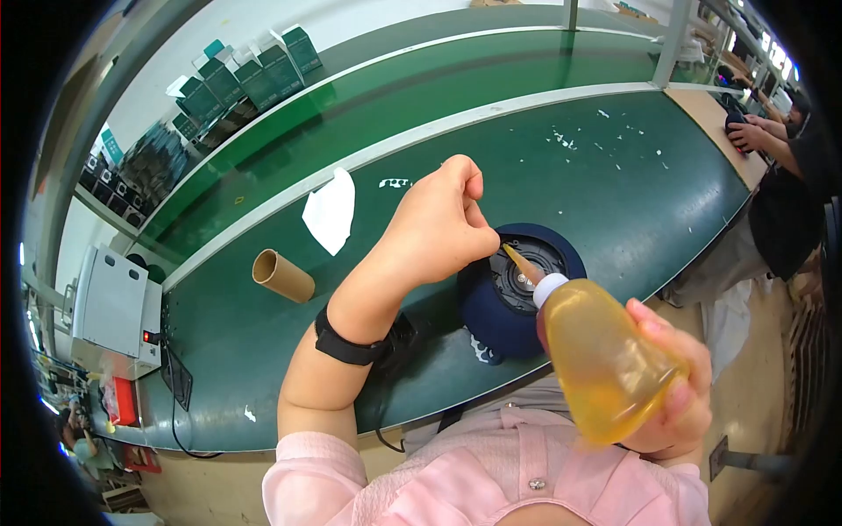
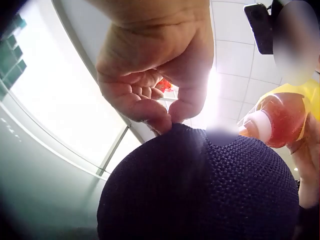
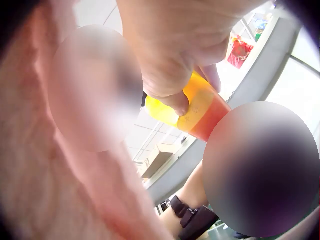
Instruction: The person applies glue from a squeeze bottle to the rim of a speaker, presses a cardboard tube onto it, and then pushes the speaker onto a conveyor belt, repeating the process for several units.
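A dark blue round piece with mesh fabric [image 2: 200,190] stands on the green bench, its black inner part [image 1: 526,263] facing up in the head view. My left hand [image 1: 443,223] is at its upper left edge; in the left wrist view the thumb and forefinger of the left hand [image 2: 155,75] pinch the fabric edge. My right hand [image 1: 684,386] grips a soft bottle of amber liquid [image 1: 605,359], tilted so its pointed nozzle reaches over the piece, close to the left fingertips. In the right wrist view the right hand [image 3: 175,50] curls round the bottle [image 3: 200,107].
A cardboard tube [image 1: 283,276] and a white sheet [image 1: 331,210] lie left of my left forearm. A grey machine [image 1: 114,307] stands at the far left, dark green boxes [image 1: 254,79] at the back. Another person [image 1: 772,149] works at the right end.
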Available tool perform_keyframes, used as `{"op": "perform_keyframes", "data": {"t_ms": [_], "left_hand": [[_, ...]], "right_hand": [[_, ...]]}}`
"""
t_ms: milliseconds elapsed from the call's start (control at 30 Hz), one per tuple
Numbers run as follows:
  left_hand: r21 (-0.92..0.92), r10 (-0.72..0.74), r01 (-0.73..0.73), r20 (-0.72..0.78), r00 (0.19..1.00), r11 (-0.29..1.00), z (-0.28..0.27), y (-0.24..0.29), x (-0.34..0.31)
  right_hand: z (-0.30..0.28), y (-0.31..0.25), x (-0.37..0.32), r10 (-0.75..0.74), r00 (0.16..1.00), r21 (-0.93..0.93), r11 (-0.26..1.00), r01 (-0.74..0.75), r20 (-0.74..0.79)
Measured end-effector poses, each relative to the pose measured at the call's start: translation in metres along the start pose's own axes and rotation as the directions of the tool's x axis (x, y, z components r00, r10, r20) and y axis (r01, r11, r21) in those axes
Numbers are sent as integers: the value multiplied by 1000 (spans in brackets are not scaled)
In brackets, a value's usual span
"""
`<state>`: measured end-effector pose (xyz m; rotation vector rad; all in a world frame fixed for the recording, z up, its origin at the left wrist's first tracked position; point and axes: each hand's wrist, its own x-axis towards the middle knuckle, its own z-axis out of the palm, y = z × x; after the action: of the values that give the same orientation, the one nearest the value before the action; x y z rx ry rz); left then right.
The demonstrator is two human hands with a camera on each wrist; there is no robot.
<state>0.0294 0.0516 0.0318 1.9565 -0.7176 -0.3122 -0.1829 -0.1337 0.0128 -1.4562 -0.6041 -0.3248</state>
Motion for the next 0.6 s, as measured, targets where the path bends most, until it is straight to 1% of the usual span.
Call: {"op": "perform_keyframes", "data": {"t_ms": [33, 67, 100, 133, 300, 333, 400, 433, 500, 600], "left_hand": [[20, 2, -2, -10, 1000, 1000, 1, 1, -1], [39, 5, -4, -21, 1000, 999, 1, 2, -1], [35, 7, -7, -24, 1000, 999, 1, 3, -1], [49, 3, -2, -32, 999, 999, 1, 3, -2], [65, 6, -2, -63, 998, 998, 4, 1, -2], [51, 14, -11, -67, 998, 999, 4, 0, -2], [38, 20, -18, -70, 997, 999, 4, 0, -3], [54, 24, -20, -74, 997, 998, 4, 0, -3], [71, 29, -23, -77, 997, 997, 5, 0, -2], [81, 24, -18, -79, 997, 997, 5, 0, -2]], "right_hand": [[8, -4, 2, 67, 983, -85, 993, -82, -168], [13, -6, 3, 114, 935, -155, 972, -175, -336], [10, -3, 2, 48, 947, -295, 944, -147, -318], [10, 1, 1, 49, 948, -298, 943, -148, -316], [7, 18, -8, -191, 862, -503, 860, -83, -470], [4, 16, -5, -190, 863, -502, 861, -83, -467], [-1, 10, 2, -308, 926, -695, 715, 73, -219], [-3, 10, -1, -307, 926, -695, 715, 72, -220], [-6, 14, -14, -337, 889, -761, 649, -19, -309], [-9, 18, -30, -394, 812, -821, 545, -172, -431]]}}
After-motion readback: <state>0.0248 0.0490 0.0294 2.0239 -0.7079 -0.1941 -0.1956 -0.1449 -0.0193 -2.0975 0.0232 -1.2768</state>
